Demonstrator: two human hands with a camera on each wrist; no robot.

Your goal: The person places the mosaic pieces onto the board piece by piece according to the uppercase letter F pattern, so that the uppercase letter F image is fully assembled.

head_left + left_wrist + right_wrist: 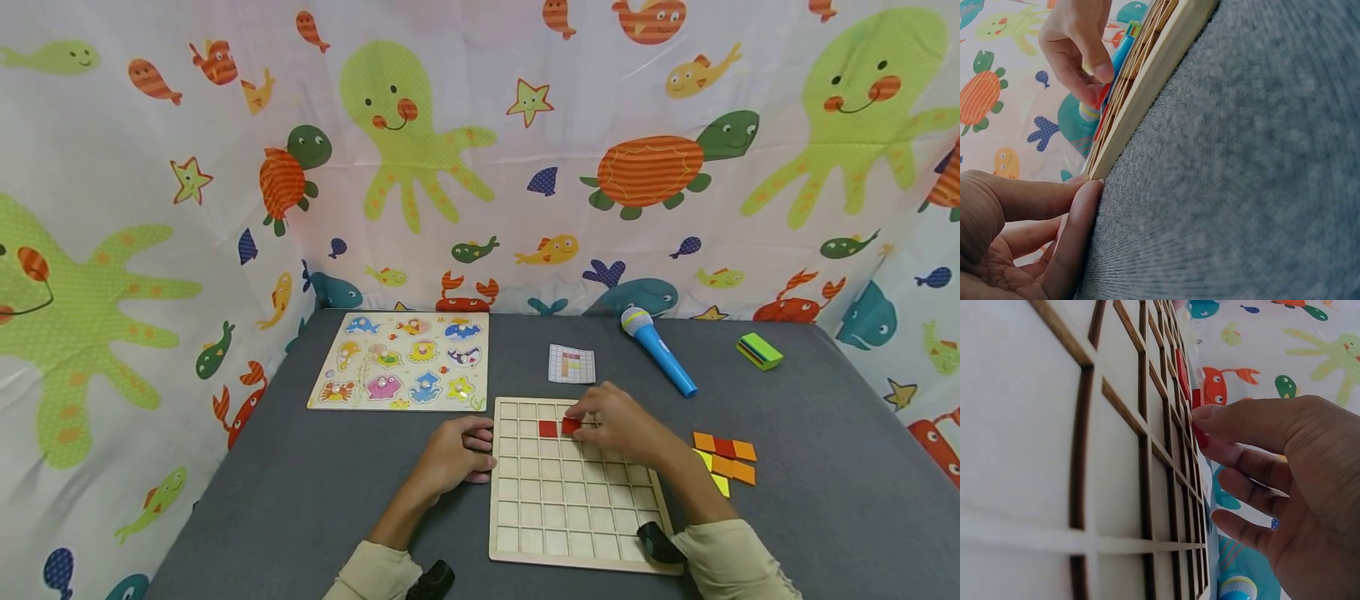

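A wooden grid board (555, 543) with rows of square cells lies on the dark table. My right hand (626, 427) pinches a red square tile (572, 426) between thumb and finger, over the board's second row; in the right wrist view that tile (1197, 428) is tilted against the grid. One cell to its left, another red tile (547, 429) sits in the board. At the board's left edge, my left hand (450, 457) holds the rim; the left wrist view shows thumb and forefinger pinching the wooden edge (1147, 87).
Orange, red and yellow tiles (744, 472) lie right of the board, partly behind my right forearm. Behind the board are a printed grid card (572, 364), a blue microphone (663, 354) and a sea-animal puzzle (405, 362). A green block (760, 350) sits back right.
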